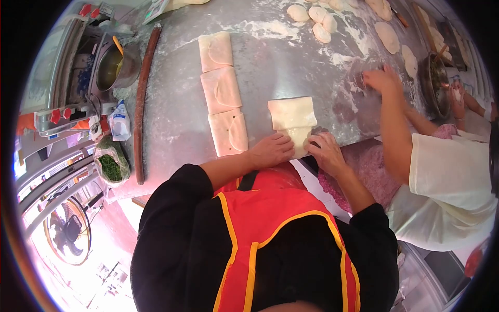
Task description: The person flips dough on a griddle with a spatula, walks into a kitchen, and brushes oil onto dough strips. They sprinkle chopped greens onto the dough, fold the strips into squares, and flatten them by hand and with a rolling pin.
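Note:
A pale sheet of dough (292, 113) lies on the metal table near its front edge, its far part folded over into a thicker flap. A narrower, thinner part of the same sheet runs from the flap toward me. My left hand (274, 150) has its curled fingers on the left side of this near part. On the opposite side, my right hand (325, 150) pinches the dough's edge between thumb and fingers. Left of them, three folded dough rectangles (221, 89) lie in a column, edges touching or overlapping.
A long rolling pin (144, 104) lies at the left, beside a metal pot (118, 67) and a bag of chopped greens (110, 167). Dough balls (322, 23) sit at the back on the floury metal table (176, 78). At the right, a co-worker's hand (383, 79) reaches over the table.

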Available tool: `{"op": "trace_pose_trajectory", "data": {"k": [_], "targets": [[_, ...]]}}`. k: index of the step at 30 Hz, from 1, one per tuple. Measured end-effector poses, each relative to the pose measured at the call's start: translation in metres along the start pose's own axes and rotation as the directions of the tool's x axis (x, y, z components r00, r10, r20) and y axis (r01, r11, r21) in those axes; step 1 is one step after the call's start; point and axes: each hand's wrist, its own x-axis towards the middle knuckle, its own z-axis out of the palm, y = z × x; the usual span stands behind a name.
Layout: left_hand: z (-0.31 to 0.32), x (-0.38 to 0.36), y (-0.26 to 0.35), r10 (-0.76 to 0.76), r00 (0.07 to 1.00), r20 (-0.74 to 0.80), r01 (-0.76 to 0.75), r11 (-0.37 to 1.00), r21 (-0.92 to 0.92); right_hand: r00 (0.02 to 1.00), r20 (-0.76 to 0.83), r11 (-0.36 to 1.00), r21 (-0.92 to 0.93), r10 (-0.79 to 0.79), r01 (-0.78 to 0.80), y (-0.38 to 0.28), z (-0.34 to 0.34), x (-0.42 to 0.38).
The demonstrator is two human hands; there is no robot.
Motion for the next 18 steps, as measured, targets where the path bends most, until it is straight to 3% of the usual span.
{"op": "trace_pose_trajectory", "data": {"k": [3, 6, 8, 10, 12, 15, 18], "targets": [[0.006, 0.003, 0.002, -0.023, 0.999, 0.045, 0.022, 1.0, 0.009, 0.999, -0.014, 0.999, -0.026, -0.032, 0.031, 0.005, 0.003, 0.003], [0.007, 0.004, 0.0, -0.104, 0.993, 0.053, 0.109, 0.989, -0.1, 0.998, -0.052, 0.996, 0.078, 0.037, -0.033, -0.002, 0.0, 0.009], [0.001, 0.004, 0.001, -0.301, 0.949, -0.092, 0.263, 0.919, -0.294, 0.969, -0.119, 0.938, 0.3, 0.216, -0.173, -0.006, -0.008, 0.02], [-0.018, 0.008, 0.001, -0.558, 0.82, -0.129, 0.425, 0.744, -0.516, 0.916, -0.158, 0.851, 0.455, 0.369, -0.264, -0.006, -0.013, 0.037], [-0.042, 0.018, -0.008, -0.807, 0.59, -0.024, 0.554, 0.427, -0.714, 0.853, -0.192, 0.775, 0.545, 0.485, -0.319, 0.002, -0.015, 0.061], [-0.049, 0.031, -0.04, -0.857, 0.513, 0.034, 0.718, 0.407, -0.565, 0.815, -0.239, 0.79, 0.49, 0.529, -0.369, 0.018, 0.01, 0.089], [-0.039, 0.03, -0.049, -0.831, 0.534, -0.157, 0.771, 0.555, -0.312, 0.788, -0.343, 0.851, 0.33, 0.511, -0.408, 0.016, 0.016, 0.097]]}}
